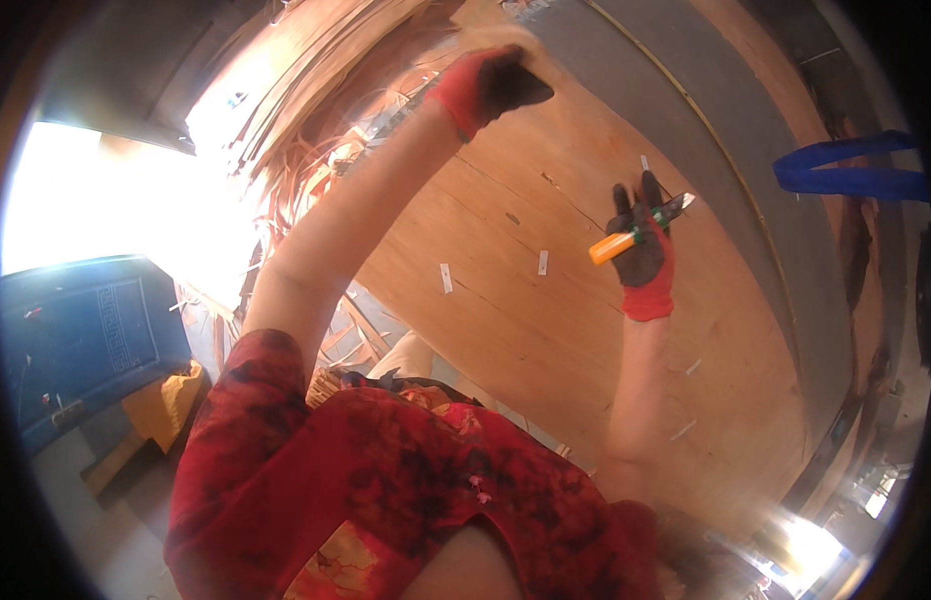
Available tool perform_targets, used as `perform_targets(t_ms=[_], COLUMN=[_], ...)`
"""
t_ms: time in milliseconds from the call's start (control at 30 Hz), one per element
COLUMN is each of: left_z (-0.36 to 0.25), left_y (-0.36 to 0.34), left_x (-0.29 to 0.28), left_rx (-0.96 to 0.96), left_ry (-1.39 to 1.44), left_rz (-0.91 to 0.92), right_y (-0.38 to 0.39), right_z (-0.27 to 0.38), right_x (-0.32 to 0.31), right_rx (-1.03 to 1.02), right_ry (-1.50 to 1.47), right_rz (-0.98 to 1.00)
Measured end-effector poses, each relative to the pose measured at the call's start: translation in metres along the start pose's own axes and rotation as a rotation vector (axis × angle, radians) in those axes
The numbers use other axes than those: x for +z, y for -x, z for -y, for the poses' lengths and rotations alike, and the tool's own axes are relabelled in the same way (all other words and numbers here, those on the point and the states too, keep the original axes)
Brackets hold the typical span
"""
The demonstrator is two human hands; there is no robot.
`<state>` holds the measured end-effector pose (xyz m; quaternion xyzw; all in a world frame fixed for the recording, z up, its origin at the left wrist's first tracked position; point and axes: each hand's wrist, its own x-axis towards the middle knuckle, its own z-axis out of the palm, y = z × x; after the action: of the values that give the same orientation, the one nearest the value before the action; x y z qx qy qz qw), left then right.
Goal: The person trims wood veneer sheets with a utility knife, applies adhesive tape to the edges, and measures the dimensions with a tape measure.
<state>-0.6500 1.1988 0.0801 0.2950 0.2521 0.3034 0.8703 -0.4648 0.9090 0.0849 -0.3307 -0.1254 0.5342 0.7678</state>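
Note:
A large sheet of thin brown wood veneer [485, 220] lies in front of me, with small white tape pieces [542, 263] stuck on it. Over its right part, my right hand [640, 250], in a red and black work glove, holds a utility knife [615, 246] with an orange and green handle. The knife lies crosswise in the hand, its blade pointing right, while some fingers stretch upward. At the sheet's far edge is my left hand [500, 85], in a matching glove, its fingers closed beside blurred pale wood. What they grip is hidden.
Beyond the left forearm lie a stack of veneer [325, 75] and a tangle of thin wood strips [295, 180]. A blue crate [95, 340] and a yellow cloth-like piece [165, 405] are at the left. A grey surface [645, 90] borders the sheet; a blue strap [850, 180] hangs at right.

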Motion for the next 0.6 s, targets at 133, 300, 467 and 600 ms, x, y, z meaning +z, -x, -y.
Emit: perform_targets(t_ms=[133,300,467,600], left_z=[-0.038,-0.069,-0.092,-0.129], left_y=[0.006,0.020,0.030,0.124], left_x=[0.030,0.035,-0.046,-0.094], left_rx=[0.068,-0.003,0.189,0.610], left_ry=[-0.157,0.039,0.143,-1.327], left_rz=[0.145,0.130,0.272,0.140], right_y=[-0.008,-0.009,-0.017,0.008], right_z=[0.026,0.036,0.019,0.023], right_x=[0.027,0.066,0.059,0.034], right_rx=[-0.192,-0.322,-0.147,-0.059], right_ry=[0.238,0.412,0.369,0.463], right_rz=[0.033,0.028,0.172,0.076])
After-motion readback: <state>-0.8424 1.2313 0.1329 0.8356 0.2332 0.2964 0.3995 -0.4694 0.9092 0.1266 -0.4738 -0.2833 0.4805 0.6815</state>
